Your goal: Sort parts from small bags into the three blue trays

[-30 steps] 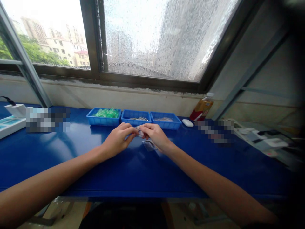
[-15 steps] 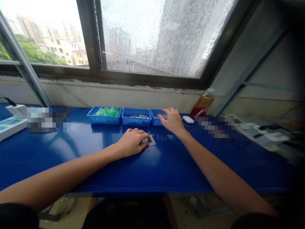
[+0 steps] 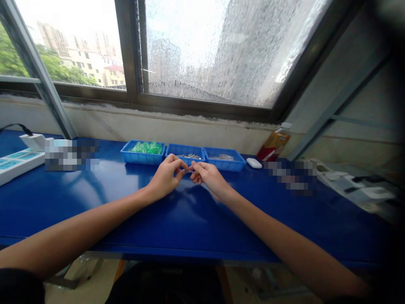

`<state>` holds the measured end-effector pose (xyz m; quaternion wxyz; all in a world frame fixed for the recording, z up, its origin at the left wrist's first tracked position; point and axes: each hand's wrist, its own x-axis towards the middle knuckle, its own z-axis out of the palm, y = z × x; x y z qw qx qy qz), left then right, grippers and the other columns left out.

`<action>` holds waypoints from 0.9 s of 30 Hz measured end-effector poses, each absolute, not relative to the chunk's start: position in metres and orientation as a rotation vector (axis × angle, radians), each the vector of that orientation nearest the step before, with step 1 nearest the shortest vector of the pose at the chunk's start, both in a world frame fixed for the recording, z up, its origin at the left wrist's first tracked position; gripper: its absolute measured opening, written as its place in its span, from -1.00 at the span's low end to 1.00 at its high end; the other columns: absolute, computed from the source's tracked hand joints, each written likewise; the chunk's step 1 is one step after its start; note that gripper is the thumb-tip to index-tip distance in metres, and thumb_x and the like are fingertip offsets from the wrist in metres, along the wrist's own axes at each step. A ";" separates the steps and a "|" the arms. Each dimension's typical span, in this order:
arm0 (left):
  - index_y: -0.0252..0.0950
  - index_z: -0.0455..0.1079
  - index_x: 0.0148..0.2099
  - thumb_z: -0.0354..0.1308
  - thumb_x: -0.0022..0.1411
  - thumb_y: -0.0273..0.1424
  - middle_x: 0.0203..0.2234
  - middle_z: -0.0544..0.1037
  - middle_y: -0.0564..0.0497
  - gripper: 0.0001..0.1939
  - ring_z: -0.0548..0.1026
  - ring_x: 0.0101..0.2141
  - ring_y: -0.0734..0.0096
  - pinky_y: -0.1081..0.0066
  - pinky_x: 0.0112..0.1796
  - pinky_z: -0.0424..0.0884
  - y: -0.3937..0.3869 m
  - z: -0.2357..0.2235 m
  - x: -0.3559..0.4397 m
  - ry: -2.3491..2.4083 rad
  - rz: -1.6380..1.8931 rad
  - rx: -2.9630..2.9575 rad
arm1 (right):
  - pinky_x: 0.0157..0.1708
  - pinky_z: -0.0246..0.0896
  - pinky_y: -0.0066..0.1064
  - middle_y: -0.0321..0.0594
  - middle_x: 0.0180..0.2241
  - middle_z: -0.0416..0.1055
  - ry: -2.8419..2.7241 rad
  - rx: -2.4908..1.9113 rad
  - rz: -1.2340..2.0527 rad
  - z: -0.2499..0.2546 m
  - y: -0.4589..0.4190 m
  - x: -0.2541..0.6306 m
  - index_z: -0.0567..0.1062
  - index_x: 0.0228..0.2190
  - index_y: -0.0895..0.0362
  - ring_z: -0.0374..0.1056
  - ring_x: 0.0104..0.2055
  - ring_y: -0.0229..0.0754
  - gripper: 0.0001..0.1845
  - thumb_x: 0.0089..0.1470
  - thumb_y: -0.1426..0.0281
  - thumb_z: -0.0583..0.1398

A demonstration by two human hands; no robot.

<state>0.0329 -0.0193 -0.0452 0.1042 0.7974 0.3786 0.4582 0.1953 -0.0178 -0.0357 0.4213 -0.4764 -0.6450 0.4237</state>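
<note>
Across the blue desk (image 3: 221,228), the left hand (image 3: 166,176) and right hand (image 3: 211,180) are pinching an indistinct small piece (image 3: 189,170) between fingertips at dial's centre — handling seemingly midway — while green plastic (image 3: 147,147), metallic pieces (image 3: 191,156) and unclear items (image 3: 223,157) are waiting in trays (image 3: 142,159) at eleven, twelve and one o'clock.

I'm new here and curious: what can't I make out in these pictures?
Anything held between the left grip and right grip: head view, too small, covered by fingers.
Exact contents of the right blue bin: head view, blurred.
Any wording on the bottle: head view, blurred.
Power strip: head view, cut by left edge.
</note>
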 end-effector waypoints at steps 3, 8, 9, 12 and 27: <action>-0.30 0.40 -0.31 0.04 0.11 -0.56 -0.36 0.33 -0.01 -0.86 0.37 -0.31 0.43 0.40 -0.25 0.36 -0.021 -0.046 0.033 1.051 1.348 2.399 | -0.48 0.14 -0.48 -0.28 -0.53 0.41 -1.465 -1.067 1.142 -0.038 -0.017 0.195 0.38 -0.32 0.20 0.30 -0.50 -0.32 -0.68 -0.16 0.31 0.24; -0.31 0.42 -0.26 0.20 0.05 -0.32 -0.31 0.34 -0.04 -0.79 0.37 -0.25 0.34 0.31 -0.17 0.35 -0.023 -0.044 0.035 1.100 1.207 2.401 | -0.37 0.24 -0.38 -0.25 -0.49 0.44 -1.456 -1.065 0.952 -0.040 -0.013 0.198 0.43 -0.34 0.20 0.35 -0.46 -0.26 -0.73 -0.18 0.38 0.25; -0.32 0.42 -0.26 0.17 0.07 -0.25 -0.33 0.36 -0.04 -0.75 0.37 -0.27 0.33 0.30 -0.19 0.34 -0.023 -0.043 0.035 1.128 1.175 2.347 | -0.35 0.25 -0.35 -0.22 -0.48 0.44 -1.509 -1.069 0.869 -0.039 -0.013 0.199 0.45 -0.39 0.19 0.36 -0.44 -0.24 -0.80 -0.16 0.38 0.24; -0.34 0.42 -0.28 -0.08 0.20 -0.08 -0.42 0.42 -0.02 -0.56 0.38 -0.36 0.35 0.33 -0.29 0.32 -0.021 -0.040 0.034 1.185 1.068 2.016 | -0.32 0.25 -0.33 -0.19 -0.44 0.43 -1.728 -1.003 0.508 -0.037 -0.014 0.202 0.48 -0.48 0.16 0.35 -0.40 -0.22 -0.91 -0.06 0.41 0.17; -0.27 0.39 -0.32 0.04 0.16 -0.46 -0.41 0.44 0.00 -0.90 0.37 -0.32 0.38 0.36 -0.26 0.31 -0.010 -0.045 0.026 1.068 1.291 2.474 | -0.51 0.07 -0.43 -0.24 -0.55 0.35 -1.650 -1.113 0.948 -0.035 -0.016 0.197 0.45 -0.55 0.18 0.24 -0.49 -0.27 -0.58 0.03 0.11 0.06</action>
